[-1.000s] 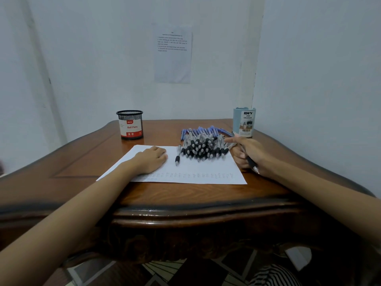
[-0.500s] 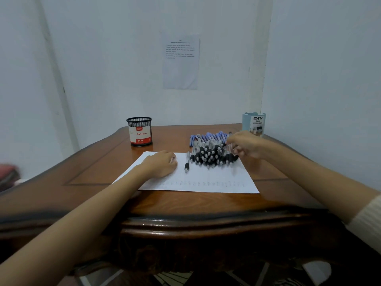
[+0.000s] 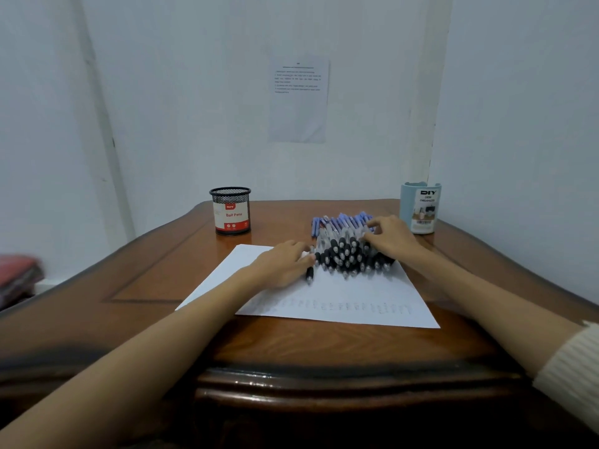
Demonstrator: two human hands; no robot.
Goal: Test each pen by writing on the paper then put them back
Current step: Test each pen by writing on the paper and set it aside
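Note:
A white sheet of paper (image 3: 356,293) lies on the wooden table (image 3: 146,280), with a row of faint test marks along its near edge. A pile of several pens (image 3: 343,252), with black grips and blue caps, lies on the paper's far part. My right hand (image 3: 393,238) rests on the right side of the pile, fingers spread over the pens. No pen shows clearly between those fingers. My left hand (image 3: 285,264) lies flat on the paper, its fingertips beside a single pen (image 3: 310,270) that lies apart at the pile's left.
A black mesh pen cup (image 3: 230,210) labelled Ball Pens stands at the table's back left. A light blue organiser cup (image 3: 420,207) stands at the back right corner. A printed sheet (image 3: 299,98) hangs on the wall. Something red (image 3: 16,277) sits beyond the table's left edge.
My right hand, which held a pen near the paper's right edge, has moved up onto the pile and now lies spread over it. My left hand has slid slightly toward the lone pen.

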